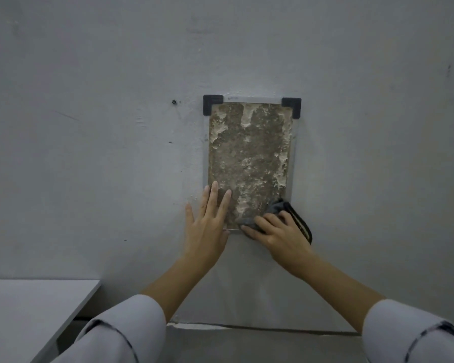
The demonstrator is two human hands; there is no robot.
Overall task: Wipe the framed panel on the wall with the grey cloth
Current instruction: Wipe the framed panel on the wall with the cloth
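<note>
The framed panel (249,153) hangs upright on the pale wall, a brown surface with whitish crusty patches, a thin clear border and black brackets at its two top corners. My left hand (207,226) lies flat with fingers spread over the panel's lower left corner and the wall beside it. My right hand (278,233) presses the crumpled grey cloth (275,208) against the panel's lower right corner. The cloth's dark striped edge trails out to the right of my hand. Both lower corners of the panel are hidden.
A white tabletop (29,315) juts in at the lower left, its edge close to my left sleeve. A small screw hole (174,102) marks the wall left of the panel. The floor seam (247,327) runs below.
</note>
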